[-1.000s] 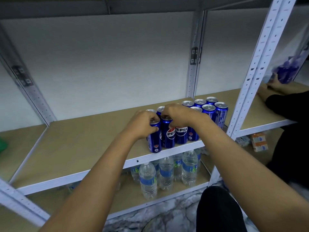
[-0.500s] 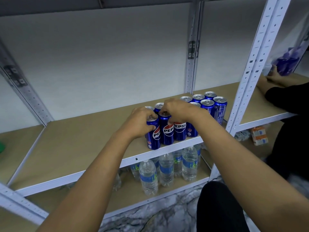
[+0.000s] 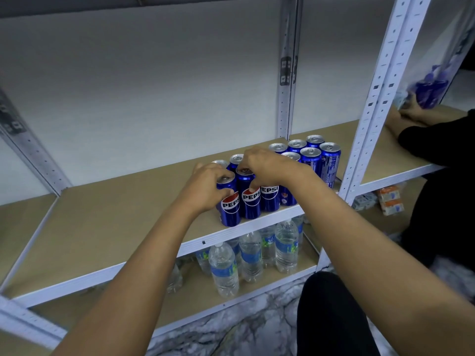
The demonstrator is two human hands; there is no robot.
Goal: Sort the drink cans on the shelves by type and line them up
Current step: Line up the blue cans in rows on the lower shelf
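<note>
Several blue Pepsi cans (image 3: 329, 163) stand in rows at the right end of the tan shelf (image 3: 108, 219), near its front edge. My left hand (image 3: 208, 188) grips the leftmost front can (image 3: 230, 209) around its upper part, thumb on the label. My right hand (image 3: 267, 168) grips the second front can (image 3: 250, 201) from above, fingers curled over its rim. A third front can (image 3: 270, 199) stands right beside it, its logo facing me. The cans behind my hands are partly hidden.
Water bottles (image 3: 223, 268) stand on the lower shelf. A white perforated upright (image 3: 372, 96) rises right of the cans. Beyond it another person's hand (image 3: 411, 111) holds a purple packet; small cartons (image 3: 389, 199) lie below. Bare shelf board spreads to the left.
The two front cans have been turned, so their Pepsi logos now face me more squarely. Both hands stay on the same cans.
</note>
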